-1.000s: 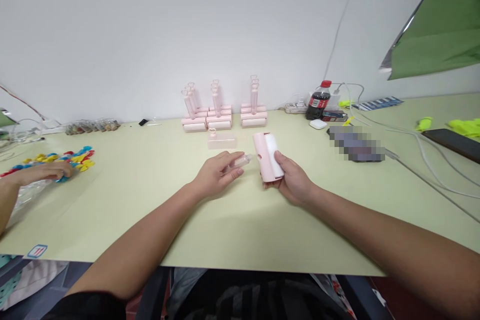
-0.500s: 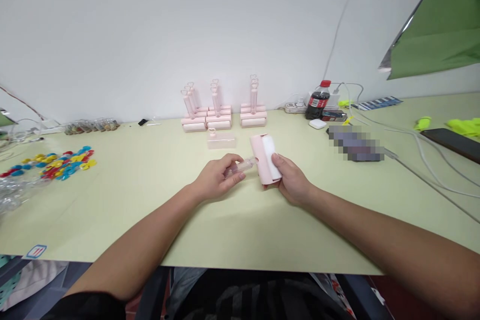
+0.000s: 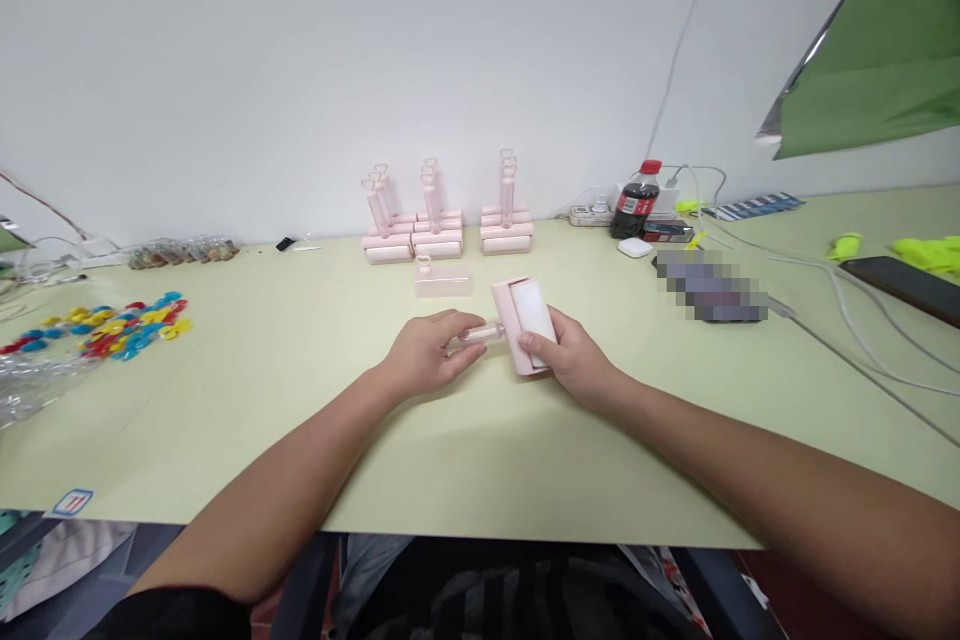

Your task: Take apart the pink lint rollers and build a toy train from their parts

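Observation:
My left hand (image 3: 429,352) pinches a clear pinkish handle (image 3: 481,333) between thumb and fingers. The handle's far end meets the side of a pink roller head with a white roll (image 3: 532,310). My right hand (image 3: 581,357) grips that head from the right, thumb across the white roll. Behind them lies a translucent pink cover (image 3: 444,281) with a heart-shaped loop by its left end. Farther back, near the wall, several pink rollers (image 3: 438,245) stand in groups with their handles upright.
Colourful plastic pieces (image 3: 120,325) and clear bags (image 3: 37,385) lie on the left. On the right are a cola bottle (image 3: 636,205), a small white box (image 3: 635,247), a blurred device (image 3: 709,290), cables and a dark phone (image 3: 904,288).
The roller head has tilted and shifted slightly left, and my right thumb has moved down across the white roll. My left hand stays on the handle, which lies more level.

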The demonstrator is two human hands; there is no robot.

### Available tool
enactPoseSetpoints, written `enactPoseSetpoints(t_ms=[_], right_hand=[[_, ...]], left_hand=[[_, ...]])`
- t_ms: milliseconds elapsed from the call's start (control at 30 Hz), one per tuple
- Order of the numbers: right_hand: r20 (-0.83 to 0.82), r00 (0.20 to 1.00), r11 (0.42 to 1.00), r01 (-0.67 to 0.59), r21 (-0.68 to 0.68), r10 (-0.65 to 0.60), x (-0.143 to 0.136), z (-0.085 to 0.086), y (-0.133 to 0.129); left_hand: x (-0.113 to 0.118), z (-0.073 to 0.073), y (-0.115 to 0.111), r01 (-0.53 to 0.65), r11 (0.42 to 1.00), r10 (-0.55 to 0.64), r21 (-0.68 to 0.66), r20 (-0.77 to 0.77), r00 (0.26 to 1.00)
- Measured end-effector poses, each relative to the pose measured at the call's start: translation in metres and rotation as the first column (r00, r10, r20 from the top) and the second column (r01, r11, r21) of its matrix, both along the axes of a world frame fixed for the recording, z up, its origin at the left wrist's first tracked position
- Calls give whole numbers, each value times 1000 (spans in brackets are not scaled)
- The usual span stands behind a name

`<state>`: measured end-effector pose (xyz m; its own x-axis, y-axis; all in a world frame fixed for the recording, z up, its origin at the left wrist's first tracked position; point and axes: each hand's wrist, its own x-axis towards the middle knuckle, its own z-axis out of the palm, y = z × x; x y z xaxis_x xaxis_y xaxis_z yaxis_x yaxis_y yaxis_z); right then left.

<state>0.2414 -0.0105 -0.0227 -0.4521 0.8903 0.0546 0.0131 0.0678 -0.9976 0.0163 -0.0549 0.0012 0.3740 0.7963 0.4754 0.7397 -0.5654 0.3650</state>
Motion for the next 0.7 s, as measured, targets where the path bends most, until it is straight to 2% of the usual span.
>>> enactPoseSetpoints(t_ms=[200,333,400,567,633,700], right_hand=[[16,997,993,-76,-89,78,-4,2,-8],[12,994,993,-104,-56,105,-3,6,-14],[-25,985,985,-170,-21,169,-1,7,-15],[-198,883,895,-444,-53,426,7,6,-12],[-309,829,852,-514,-93,466,9,6,-11],[-430,759,787,-597,-158,489,10,7,-11]], left_hand=[[1,-3,-1,18,999,-18,32,-5,1000],[1,-6,-1,86,984,-90,153,19,996],[1,-7,-1,123,975,-136,184,55,989],[-1,-6,2,216,960,-242,178,136,961],[0,-5,3,241,954,-269,178,157,950],[2,-4,4,269,946,-300,180,175,938]])
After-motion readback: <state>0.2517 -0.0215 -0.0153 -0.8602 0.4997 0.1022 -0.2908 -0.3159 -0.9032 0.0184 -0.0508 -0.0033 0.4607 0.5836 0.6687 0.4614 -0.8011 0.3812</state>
